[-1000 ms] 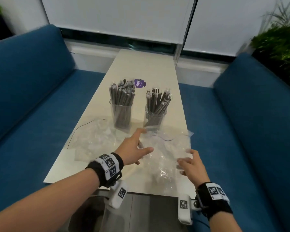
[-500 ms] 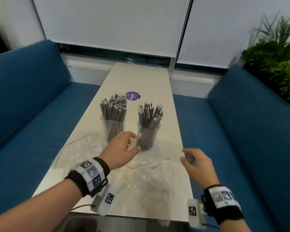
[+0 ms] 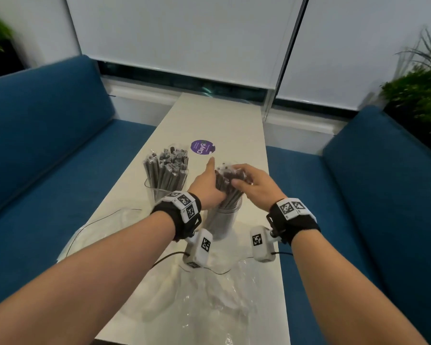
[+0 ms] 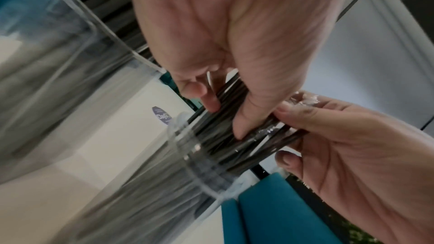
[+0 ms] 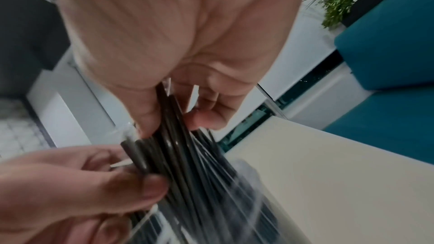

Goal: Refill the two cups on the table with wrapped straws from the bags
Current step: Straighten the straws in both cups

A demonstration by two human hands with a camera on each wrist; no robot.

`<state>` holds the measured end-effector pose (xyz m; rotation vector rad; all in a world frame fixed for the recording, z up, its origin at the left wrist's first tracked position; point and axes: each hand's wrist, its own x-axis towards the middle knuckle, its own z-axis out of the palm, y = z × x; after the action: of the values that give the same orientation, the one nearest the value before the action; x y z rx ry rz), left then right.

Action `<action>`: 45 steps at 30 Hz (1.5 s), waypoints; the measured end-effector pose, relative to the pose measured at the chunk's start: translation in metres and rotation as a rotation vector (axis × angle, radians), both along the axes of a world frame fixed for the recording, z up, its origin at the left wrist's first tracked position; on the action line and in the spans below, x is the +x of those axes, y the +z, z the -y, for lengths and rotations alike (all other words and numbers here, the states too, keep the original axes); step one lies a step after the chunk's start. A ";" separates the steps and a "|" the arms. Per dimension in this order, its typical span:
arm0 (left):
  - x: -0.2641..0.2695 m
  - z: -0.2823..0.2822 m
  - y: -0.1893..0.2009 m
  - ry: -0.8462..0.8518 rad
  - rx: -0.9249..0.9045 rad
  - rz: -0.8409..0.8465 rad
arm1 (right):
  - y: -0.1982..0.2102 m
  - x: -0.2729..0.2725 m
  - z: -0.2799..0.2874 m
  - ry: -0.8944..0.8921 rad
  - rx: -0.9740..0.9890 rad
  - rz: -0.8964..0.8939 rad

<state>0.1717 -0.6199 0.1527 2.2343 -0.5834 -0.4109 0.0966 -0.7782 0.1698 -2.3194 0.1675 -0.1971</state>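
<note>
Two clear cups stand mid-table, both packed with dark wrapped straws. The left cup [image 3: 165,192] and its straws [image 3: 166,165] are untouched. Both hands are on the straw bundle [image 3: 228,181] that sticks out of the right cup [image 3: 223,221]. My left hand [image 3: 207,186] grips the bundle from the left, with the forefinger pointing up. My right hand [image 3: 249,181] curls over its tops from the right. In the left wrist view my left hand [image 4: 225,118] wraps the straws [image 4: 253,136] above the cup rim [image 4: 197,162]. In the right wrist view my right hand [image 5: 169,123] pinches the straws [image 5: 185,157].
A crumpled empty clear bag [image 3: 209,305] lies at the near table edge, another [image 3: 97,231] at the near left. A purple round sticker [image 3: 202,147] sits behind the cups. Blue sofas [image 3: 47,150] flank the narrow white table [image 3: 224,120]. Plants [image 3: 418,95] stand at the far right.
Both hands moved forward from above the near bag to the right cup and took hold of its straw bundle. The head view tilted and moved closer.
</note>
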 end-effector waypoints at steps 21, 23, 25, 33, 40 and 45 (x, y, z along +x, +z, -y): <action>0.015 -0.007 0.007 -0.108 -0.001 0.035 | -0.013 0.001 0.015 -0.025 0.013 -0.033; 0.017 -0.008 0.012 -0.077 -0.046 0.043 | -0.011 0.000 0.022 -0.050 0.046 -0.013; 0.019 -0.009 0.012 -0.046 -0.012 0.050 | -0.015 0.000 0.025 -0.037 0.032 -0.073; 0.013 -0.008 -0.007 -0.097 0.080 -0.057 | -0.039 -0.004 0.011 -0.104 0.153 -0.109; 0.014 -0.004 0.003 -0.187 -0.065 -0.008 | -0.029 -0.003 0.008 -0.030 0.071 -0.072; 0.018 -0.008 0.005 -0.202 0.005 0.004 | -0.027 -0.005 0.024 -0.094 0.062 -0.026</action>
<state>0.1896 -0.6117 0.1579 2.1894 -0.8142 -0.5100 0.0916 -0.8018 0.1432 -2.2552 0.2918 -0.2059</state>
